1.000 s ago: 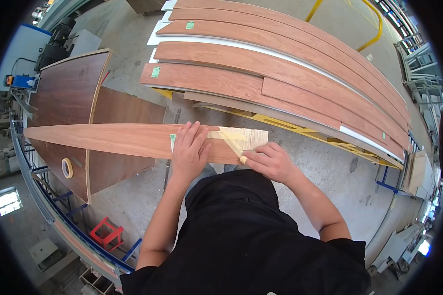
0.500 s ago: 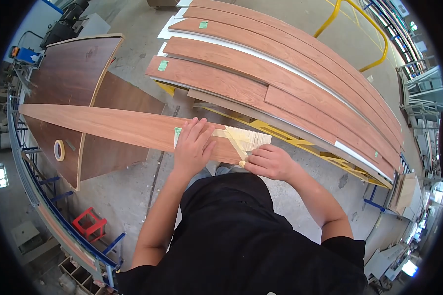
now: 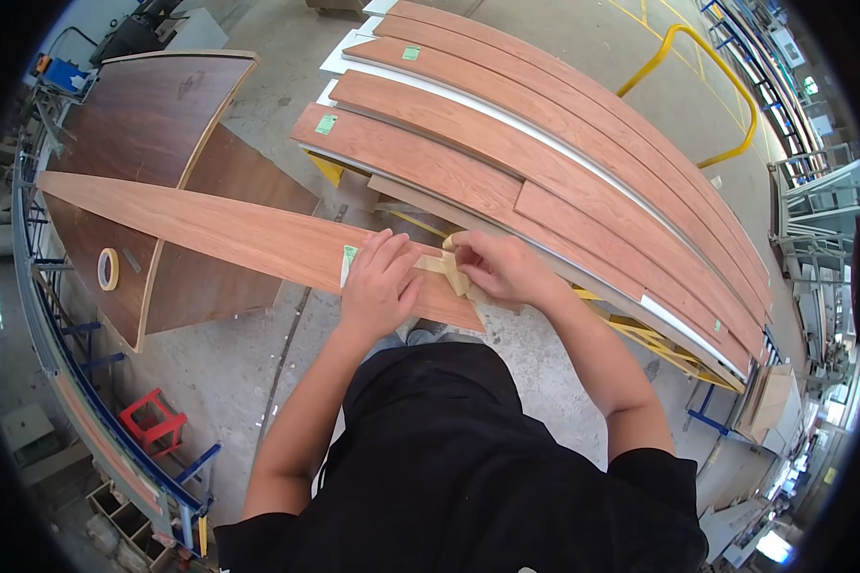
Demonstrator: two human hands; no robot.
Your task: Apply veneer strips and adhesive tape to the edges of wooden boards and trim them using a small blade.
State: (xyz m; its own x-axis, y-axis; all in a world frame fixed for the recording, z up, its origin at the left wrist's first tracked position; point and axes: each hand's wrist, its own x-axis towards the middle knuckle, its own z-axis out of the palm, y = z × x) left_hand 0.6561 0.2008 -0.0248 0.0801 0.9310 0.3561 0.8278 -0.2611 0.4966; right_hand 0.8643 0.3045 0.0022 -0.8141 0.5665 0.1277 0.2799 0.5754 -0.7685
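Observation:
A long reddish-brown wooden plank [image 3: 248, 229] reaches from the left toward me, its nearer end cut at a slant. My left hand [image 3: 382, 286] lies on it with fingers stretched out, beside a green label [image 3: 348, 262]. At the slanted end, my right hand [image 3: 497, 267] is closed in a pinch on a pale yellow strip of masking tape [image 3: 457, 279]. Part of the strip stands off the wood near the far edge. A pale piece beyond the slanted end is mostly hidden by my right hand.
The plank rests across a brown board stand [image 3: 201, 162], where a roll of tape [image 3: 109, 269] lies. Ahead, several reddish planks [image 3: 545, 153] lie on a yellow-framed cart [image 3: 631, 329]. A red stool [image 3: 153, 421] stands at left; a yellow handle [image 3: 750, 95] rises at far right.
My right hand has moved from the plank's near edge to its far edge. The tape that ran along the slanted cut is pulled up there. My left hand stays on the plank.

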